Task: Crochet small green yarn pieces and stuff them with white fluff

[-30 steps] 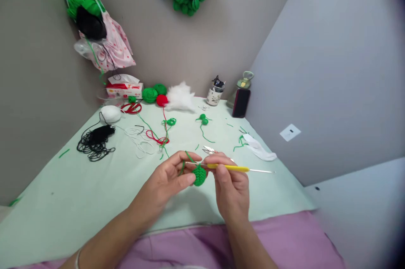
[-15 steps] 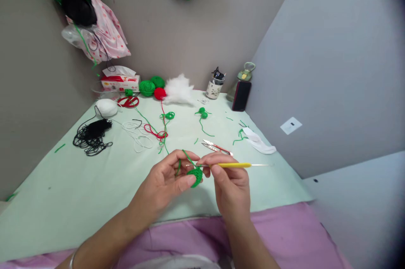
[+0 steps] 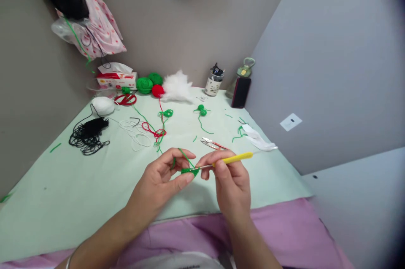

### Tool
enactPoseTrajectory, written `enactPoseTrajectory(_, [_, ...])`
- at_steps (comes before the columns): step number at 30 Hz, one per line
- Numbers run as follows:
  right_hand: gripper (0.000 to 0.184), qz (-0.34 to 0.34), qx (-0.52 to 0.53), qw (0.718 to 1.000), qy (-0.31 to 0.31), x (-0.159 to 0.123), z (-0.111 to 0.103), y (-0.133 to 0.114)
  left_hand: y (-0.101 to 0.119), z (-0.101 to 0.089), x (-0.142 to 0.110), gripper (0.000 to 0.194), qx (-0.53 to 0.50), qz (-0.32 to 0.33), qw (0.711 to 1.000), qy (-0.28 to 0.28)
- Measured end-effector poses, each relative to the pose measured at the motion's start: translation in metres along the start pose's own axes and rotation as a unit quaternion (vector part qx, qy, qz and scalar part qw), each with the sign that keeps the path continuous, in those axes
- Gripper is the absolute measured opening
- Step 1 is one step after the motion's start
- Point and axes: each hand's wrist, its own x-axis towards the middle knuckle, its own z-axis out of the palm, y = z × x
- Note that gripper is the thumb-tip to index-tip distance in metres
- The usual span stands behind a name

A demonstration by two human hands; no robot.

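Observation:
Between the thumb and fingers of my left hand (image 3: 164,174) is a small green crochet piece (image 3: 187,171), seen nearly edge-on. Green yarn (image 3: 186,156) runs from it up over my left index finger. My right hand (image 3: 231,178) grips a crochet hook (image 3: 236,158) by its yellow handle. The hook's metal shaft points left, and its tip meets the upper edge of the green piece; whether it passes through a stitch I cannot tell. Just beyond my right fingers lie thread snips (image 3: 213,143) with red handles, partly covered by the hand.
Black yarn (image 3: 90,134), a white yarn ball (image 3: 103,106) and red scissors (image 3: 125,100) lie at the left. Along the back stand a tissue box (image 3: 117,80), green yarn balls (image 3: 144,85), a red ball (image 3: 157,90), white stuffing (image 3: 177,86), a cup (image 3: 213,84) and a phone (image 3: 241,92).
The green piece has turned from showing its round face to nearly edge-on. The hook has tilted, its handle end higher and its tip now down at the piece. The whole view has shifted slightly.

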Motion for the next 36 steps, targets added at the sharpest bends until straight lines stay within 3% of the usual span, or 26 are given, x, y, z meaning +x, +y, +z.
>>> enactPoseTrajectory(3, [0.021,-0.064,-0.11,0.992,-0.015,-0.006,-0.003,-0.003,-0.004,0.001,-0.003,0.021,0.031,0.019,0.999,0.026])
enactPoseTrajectory(5, [0.029,-0.127,-0.195,0.971,-0.044,-0.01,-0.004,-0.005,-0.006,0.003,-0.006,0.021,0.06,0.048,0.996,0.054])
enactPoseTrajectory(8, [0.045,-0.23,-0.339,0.909,-0.075,-0.017,-0.007,0.0,-0.006,0.009,-0.007,0.028,0.055,0.065,0.993,0.077])
enactPoseTrajectory(11, [0.059,-0.282,-0.415,0.862,-0.067,-0.021,-0.009,0.011,-0.002,0.013,-0.005,0.042,-0.071,-0.016,0.997,0.041])
enactPoseTrajectory(13, [0.057,-0.275,-0.381,0.881,-0.057,-0.02,-0.009,0.015,0.002,0.013,-0.001,0.051,-0.161,-0.093,0.983,0.006])
enactPoseTrajectory(15, [0.046,-0.221,-0.291,0.93,-0.028,-0.016,-0.008,0.014,0.005,0.011,0.003,0.055,-0.205,-0.126,0.971,-0.005])
enactPoseTrajectory(17, [0.031,-0.158,-0.17,0.973,0.019,-0.009,-0.006,0.011,0.006,0.009,0.004,0.053,-0.21,-0.115,0.971,0.006])
enactPoseTrajectory(19, [0.023,-0.093,-0.058,0.994,0.029,-0.003,-0.003,0.008,0.005,0.007,0.004,0.05,-0.19,-0.095,0.977,0.013])
enactPoseTrajectory(21, [0.019,-0.07,-0.026,0.997,0.015,0.001,-0.001,0.007,0.002,0.008,0.004,0.046,-0.156,-0.079,0.985,0.008])
enactPoseTrajectory(25, [0.018,-0.091,-0.094,0.991,0.007,-0.001,0.004,0.008,-0.003,0.012,0.002,0.038,-0.098,-0.038,0.994,0.028])
enactPoseTrajectory(28, [0.018,-0.094,-0.103,0.99,0.004,-0.005,0.005,0.008,-0.002,0.013,0.003,0.047,-0.106,-0.029,0.994,0.03])
enactPoseTrajectory(31, [0.014,-0.058,-0.05,0.997,0.014,-0.002,0.0,0.007,0.002,0.01,0.005,0.058,-0.147,-0.069,0.987,-0.003])
enactPoseTrajectory(36, [0.024,0.055,0.048,0.997,0.037,0.008,-0.01,0.005,0.005,0.006,0.006,0.053,-0.214,-0.14,0.964,-0.077])
